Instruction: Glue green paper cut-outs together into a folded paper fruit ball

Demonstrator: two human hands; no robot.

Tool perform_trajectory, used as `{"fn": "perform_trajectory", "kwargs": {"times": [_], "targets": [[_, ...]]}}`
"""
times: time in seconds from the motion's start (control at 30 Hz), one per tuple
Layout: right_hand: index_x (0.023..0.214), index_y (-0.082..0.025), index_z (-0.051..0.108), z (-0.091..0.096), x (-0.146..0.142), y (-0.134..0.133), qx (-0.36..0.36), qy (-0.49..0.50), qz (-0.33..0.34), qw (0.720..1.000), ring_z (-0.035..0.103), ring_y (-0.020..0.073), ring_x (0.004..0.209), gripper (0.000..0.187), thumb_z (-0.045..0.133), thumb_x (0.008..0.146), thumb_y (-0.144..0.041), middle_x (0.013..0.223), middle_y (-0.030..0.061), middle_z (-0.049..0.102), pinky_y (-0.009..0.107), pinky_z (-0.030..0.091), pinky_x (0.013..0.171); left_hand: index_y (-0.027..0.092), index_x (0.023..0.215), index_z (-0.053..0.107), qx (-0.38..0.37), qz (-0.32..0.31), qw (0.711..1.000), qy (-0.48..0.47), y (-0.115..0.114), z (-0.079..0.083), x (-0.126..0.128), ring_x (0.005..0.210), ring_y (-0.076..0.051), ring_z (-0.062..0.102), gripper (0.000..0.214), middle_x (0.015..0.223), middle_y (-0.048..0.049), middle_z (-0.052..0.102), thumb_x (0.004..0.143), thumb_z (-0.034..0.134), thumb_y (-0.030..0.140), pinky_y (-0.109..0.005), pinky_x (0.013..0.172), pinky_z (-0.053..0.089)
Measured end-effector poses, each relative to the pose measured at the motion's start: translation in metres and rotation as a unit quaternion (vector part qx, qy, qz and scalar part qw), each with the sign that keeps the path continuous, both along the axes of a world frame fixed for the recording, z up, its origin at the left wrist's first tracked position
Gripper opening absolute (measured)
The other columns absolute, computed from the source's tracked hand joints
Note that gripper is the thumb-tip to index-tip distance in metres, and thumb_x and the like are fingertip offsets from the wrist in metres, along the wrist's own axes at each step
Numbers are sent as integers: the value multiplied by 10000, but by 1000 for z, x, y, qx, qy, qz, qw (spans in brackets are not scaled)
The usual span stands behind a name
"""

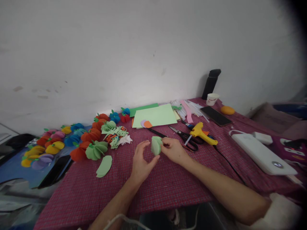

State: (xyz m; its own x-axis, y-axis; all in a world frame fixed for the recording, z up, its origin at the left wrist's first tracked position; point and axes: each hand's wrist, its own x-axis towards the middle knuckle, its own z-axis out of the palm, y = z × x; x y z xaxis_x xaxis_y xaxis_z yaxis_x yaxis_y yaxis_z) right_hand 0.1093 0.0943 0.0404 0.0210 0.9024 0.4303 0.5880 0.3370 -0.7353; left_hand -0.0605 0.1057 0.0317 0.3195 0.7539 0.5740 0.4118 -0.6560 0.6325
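Note:
A folded light green paper piece (155, 146) stands upright over the middle of the table. Its right edge is pinched between the thumb and fingers of my right hand (176, 150). To the left of the paper, my left hand (141, 162) is curved with thumb and fingers apart; its thumb tip comes close to the paper's lower edge, and I cannot tell whether it touches. A small stack of light green paper cutouts (104, 166) lies flat to the left. Beyond it sits a light green paper pumpkin (96, 150) among several coloured ones.
Behind my right hand lie black-handled scissors (183, 135) and a yellow glue gun (201, 134) with a cord. Light green sheets (155, 116) lie at the back, paper scraps (116, 137) left. A phone (216, 115), paper cup (212, 99), black bottle (211, 83) and white power bank (261, 155) are right.

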Motion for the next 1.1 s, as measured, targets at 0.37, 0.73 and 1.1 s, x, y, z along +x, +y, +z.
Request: {"fn": "perform_trajectory", "kwargs": {"times": [0.37, 0.73, 1.1], "targets": [[513, -170, 506, 5, 0, -2, 19, -40, -12, 999, 459, 96, 542, 285, 517, 794, -216, 569, -20, 503, 209, 314, 522, 194, 1153, 472, -44, -16, 999, -1, -2, 1, 0, 1059, -214, 520, 431, 1145, -88, 552, 740, 595, 211, -415, 927, 397], [522, -163, 508, 6, 1, -3, 18, -37, -15, 999, 475, 98, 551, 258, 532, 778, -180, 573, -15, 515, 208, 317, 525, 195, 1137, 501, -55, -27, 998, -23, -2, 1, 0, 1053, -205, 528, 398, 1129, -76, 569, 748, 583, 198, -377, 909, 416], [563, -178, 539, 9, -2, -8, 40, -123, -23, 991, 535, 121, 650, 257, 528, 816, -221, 652, 14, 579, 222, 374, 605, 207, 1156, 466, -75, -22, 996, -33, -1, -3, 0, 985, -206, 559, 466, 1103, -74, 569, 727, 640, 261, -385, 878, 437]]}}
